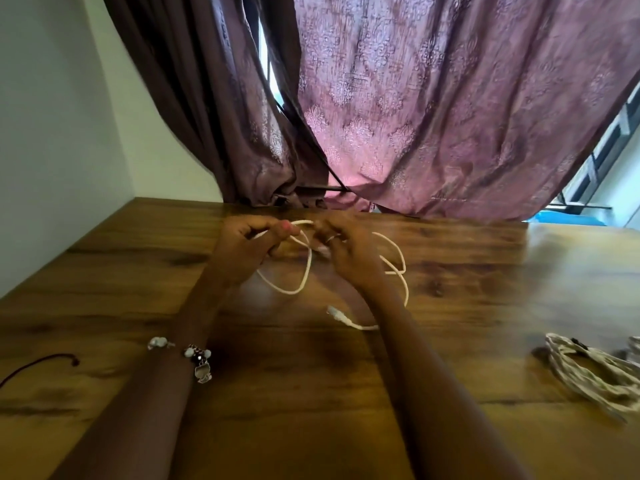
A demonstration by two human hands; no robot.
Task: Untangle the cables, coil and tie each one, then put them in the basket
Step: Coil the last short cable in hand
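A wooden worktop is running up to a white wall and patterned purple curtains. Both hands are hovering above it, in front of the curtains. The left hand is pinching a white cable with curled fingers; the right hand, also curled, is gripping the same cable beside it. Loops are hanging between and right of the hands. Both forearms are reaching forward. A bundled cable is lying far right of the white cable.

A thin white cable loops loosely above a wooden table, its plug end trailing on the surface, while a coiled pale cable bundle lies well apart at right
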